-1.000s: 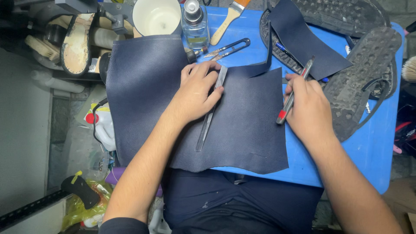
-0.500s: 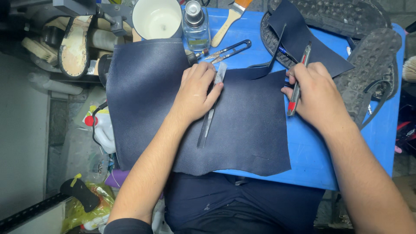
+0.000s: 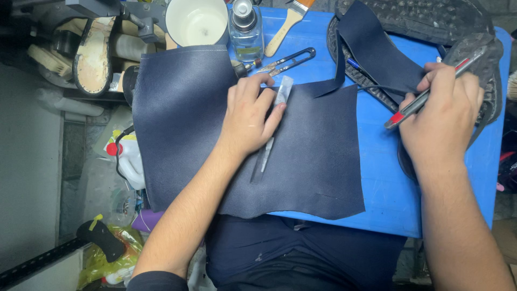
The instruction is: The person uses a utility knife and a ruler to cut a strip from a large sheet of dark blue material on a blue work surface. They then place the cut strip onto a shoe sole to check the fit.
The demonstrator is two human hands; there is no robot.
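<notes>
Seen from the head camera, a person seated at a bright blue worktop (image 3: 377,178) presses the left hand (image 3: 247,116) flat on a large sheet of dark navy leather (image 3: 318,161), which covers the near left part of the worktop and hangs over its left edge. The left hand's fingers (image 3: 272,110) lie nearly straight, closed on nothing, and pin a narrow, flat grey metal strip (image 3: 272,126) that runs on a slant across the sheet. The right hand (image 3: 444,116) is off the sheet, over the right side of the worktop, its fingers curled tight around a slim grey utility knife with a red tip (image 3: 425,94), the red end pointing down and left toward the leather. Under and behind that hand lie two black rubber shoe soles with studded tread (image 3: 431,19), and a smaller cut piece of navy leather (image 3: 377,48) rests over them, a thin strip trailing from it toward the big sheet. At the far edge of the worktop stand a white round cup (image 3: 196,21) and a clear glass bottle with a metal cap (image 3: 245,27), with a wooden-handled paintbrush (image 3: 285,21) beside them and small black thread snips (image 3: 285,60) just beyond the left hand. Off the worktop to the left, a worn shoe bottom with a pale insole (image 3: 92,54) sits among clutter.
</notes>
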